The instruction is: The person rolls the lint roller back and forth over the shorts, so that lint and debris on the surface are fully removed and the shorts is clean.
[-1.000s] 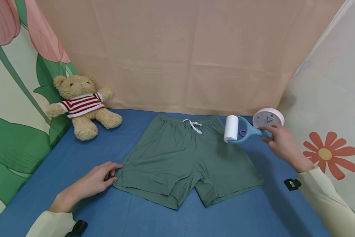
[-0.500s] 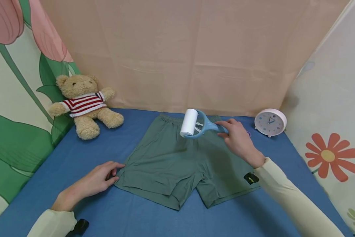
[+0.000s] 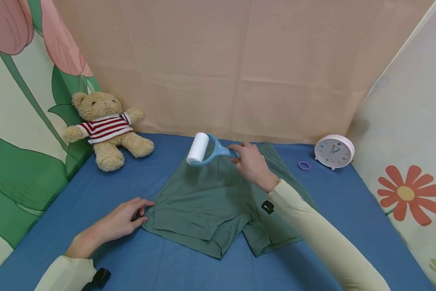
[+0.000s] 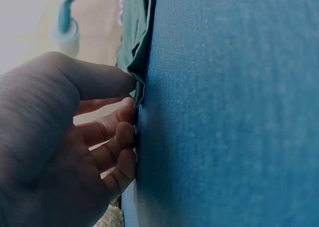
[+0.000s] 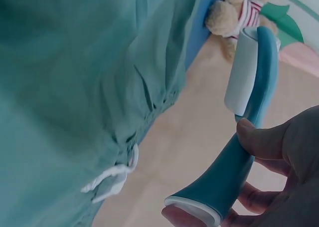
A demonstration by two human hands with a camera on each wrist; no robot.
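A pair of green shorts (image 3: pixel 203 202) lies spread on the blue cloth, its white drawstring (image 5: pixel 112 179) showing in the right wrist view. My left hand (image 3: pixel 119 222) is at the hem corner of the leg on the left, thumb and fingertips pinching the fabric edge (image 4: pixel 138 82). With my right hand (image 3: pixel 252 163) I grip a lint roller by its blue handle (image 5: pixel 219 174), thumb along it. Its white roll (image 3: pixel 197 148) is held above the waistband's left end. The right forearm covers part of the other leg.
A teddy bear (image 3: pixel 103 129) in a striped top sits at the back left. At the back right stand a pink clock (image 3: pixel 334 152) and, beside it, a purple ring (image 3: pixel 303 165). A beige backdrop (image 3: pixel 218 68) rises behind the blue surface (image 3: pixel 159 266).
My right hand has carried the lint roller leftward, from the right end of the waistband to the left end. The purple ring and clock are uncovered. The left hand stays at the hem.
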